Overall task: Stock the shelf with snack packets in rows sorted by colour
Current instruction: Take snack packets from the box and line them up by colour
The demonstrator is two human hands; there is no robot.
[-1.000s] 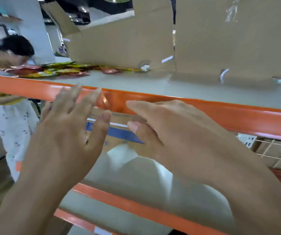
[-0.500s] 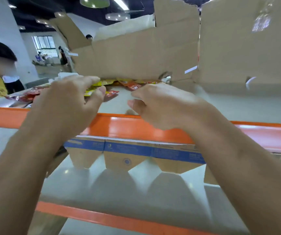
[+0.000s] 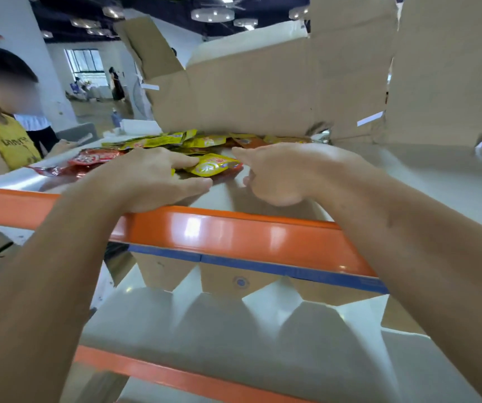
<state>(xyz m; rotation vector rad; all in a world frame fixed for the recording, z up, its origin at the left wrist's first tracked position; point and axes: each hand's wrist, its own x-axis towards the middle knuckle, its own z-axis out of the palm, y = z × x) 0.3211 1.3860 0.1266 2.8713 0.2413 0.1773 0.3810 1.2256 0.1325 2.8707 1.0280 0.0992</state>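
Note:
Both my hands reach over the orange front beam (image 3: 234, 237) onto the grey upper shelf (image 3: 408, 175). My left hand (image 3: 149, 181) lies with fingers stretched out, its fingertips touching a yellow snack packet (image 3: 213, 165). My right hand (image 3: 286, 175) hovers just right of that packet, index finger pointing at it and the other fingers curled under, holding nothing. Behind them lies a loose heap of yellow packets (image 3: 164, 141), with red packets (image 3: 94, 157) to the left and an orange-brown packet (image 3: 248, 142) at the back.
Torn cardboard boxes (image 3: 263, 91) stand along the back of the upper shelf. Blue-banded cartons (image 3: 234, 274) hang behind the beam above the lower shelf (image 3: 234, 344). A person in a yellow shirt (image 3: 4, 141) stands at the left end of the rack.
Both hands have risen from in front of the lower shelf over the orange beam onto the upper shelf, up to the packets. The view has tilted upward.

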